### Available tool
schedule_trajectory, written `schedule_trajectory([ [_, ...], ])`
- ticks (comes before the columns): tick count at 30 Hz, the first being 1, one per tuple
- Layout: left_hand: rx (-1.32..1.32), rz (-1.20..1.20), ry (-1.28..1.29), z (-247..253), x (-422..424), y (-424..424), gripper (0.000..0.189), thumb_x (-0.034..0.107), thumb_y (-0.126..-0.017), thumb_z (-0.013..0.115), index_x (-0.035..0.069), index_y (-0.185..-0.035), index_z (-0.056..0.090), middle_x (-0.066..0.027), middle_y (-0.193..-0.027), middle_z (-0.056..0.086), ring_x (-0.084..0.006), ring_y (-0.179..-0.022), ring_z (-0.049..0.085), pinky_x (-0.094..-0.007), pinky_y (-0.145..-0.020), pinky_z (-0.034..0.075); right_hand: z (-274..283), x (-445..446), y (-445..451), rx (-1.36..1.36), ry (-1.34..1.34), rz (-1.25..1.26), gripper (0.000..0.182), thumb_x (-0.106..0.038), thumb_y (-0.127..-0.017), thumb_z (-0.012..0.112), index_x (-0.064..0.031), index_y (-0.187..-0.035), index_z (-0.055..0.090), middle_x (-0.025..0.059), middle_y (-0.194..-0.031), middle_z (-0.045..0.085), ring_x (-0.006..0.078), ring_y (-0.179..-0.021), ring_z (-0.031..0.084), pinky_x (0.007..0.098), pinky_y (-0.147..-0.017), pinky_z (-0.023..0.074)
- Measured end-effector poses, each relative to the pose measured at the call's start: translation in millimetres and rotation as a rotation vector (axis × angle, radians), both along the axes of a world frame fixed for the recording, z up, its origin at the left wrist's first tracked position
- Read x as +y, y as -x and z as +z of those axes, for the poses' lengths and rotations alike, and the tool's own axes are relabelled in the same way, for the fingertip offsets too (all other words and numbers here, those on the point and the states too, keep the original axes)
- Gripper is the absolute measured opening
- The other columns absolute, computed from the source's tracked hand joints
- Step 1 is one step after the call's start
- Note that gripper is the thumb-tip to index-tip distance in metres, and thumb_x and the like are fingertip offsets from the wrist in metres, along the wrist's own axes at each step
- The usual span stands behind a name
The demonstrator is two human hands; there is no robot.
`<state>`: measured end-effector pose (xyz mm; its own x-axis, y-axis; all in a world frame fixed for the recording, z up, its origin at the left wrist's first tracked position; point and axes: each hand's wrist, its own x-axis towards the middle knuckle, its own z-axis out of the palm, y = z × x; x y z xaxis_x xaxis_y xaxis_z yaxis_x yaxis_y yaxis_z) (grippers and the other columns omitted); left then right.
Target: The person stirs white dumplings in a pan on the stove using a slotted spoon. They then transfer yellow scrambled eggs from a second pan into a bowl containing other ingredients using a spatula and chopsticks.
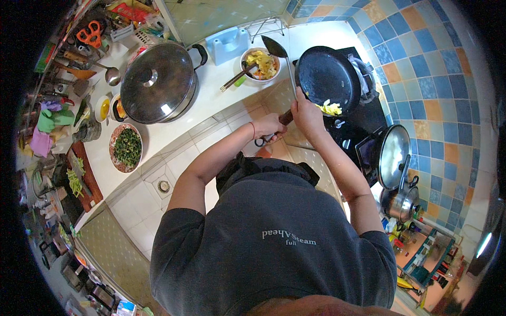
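My left hand (270,127) grips a dark brown handle with a metal hanging ring at its end. The handle points toward a black frying pan (326,77), though my right hand hides where they meet. Tilted over the stove, the pan holds yellow food pieces (330,107) at its lower edge. My right hand (308,112) is closed around the shaft of a long spatula (274,46), whose dark head points up and left. Left of the pan, a white bowl (242,61) contains yellow and orange food, with a brown-handled utensil (237,78) resting in it.
A large lidded pot (158,83) and a patterned bowl of chopped greens (125,148) occupy the left counter. Beyond them lies a cutting board (89,189) with a knife. Beside the black gas stove (365,118) stand a glass lid (395,158) and a steel pot (401,203).
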<state>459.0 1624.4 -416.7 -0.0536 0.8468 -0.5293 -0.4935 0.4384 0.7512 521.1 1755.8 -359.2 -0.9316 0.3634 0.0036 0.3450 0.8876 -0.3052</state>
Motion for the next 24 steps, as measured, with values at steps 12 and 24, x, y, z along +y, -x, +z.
schedule_trajectory([
  [12,0.138,0.067,-0.046,-26,-19,24,0.024,0.008,-0.076,0.059,0.008,-0.091,0.040,0.0000,-0.056,0.044,-0.0079,-0.038,0.045,-0.0246,-0.031,0.036,130,101,-118,0.036,0.192,-0.268,0.033,-0.023,-0.087,0.055,-0.0108,-0.117,0.057,0.0159,-0.083,0.065,0.0207,-0.072,0.063,0.0326,-0.066,0.0474],
  [24,0.182,-0.066,0.034,15,-31,59,0.016,0.005,-0.076,0.058,0.007,-0.083,0.044,0.0005,-0.050,0.044,-0.0085,-0.035,0.043,-0.0238,-0.031,0.036,194,235,-55,-0.817,0.389,-0.277,0.029,-0.035,-0.085,0.055,-0.0149,-0.104,0.063,-0.0050,-0.052,0.043,0.0023,-0.038,0.032,0.0200,-0.032,0.0219],
])
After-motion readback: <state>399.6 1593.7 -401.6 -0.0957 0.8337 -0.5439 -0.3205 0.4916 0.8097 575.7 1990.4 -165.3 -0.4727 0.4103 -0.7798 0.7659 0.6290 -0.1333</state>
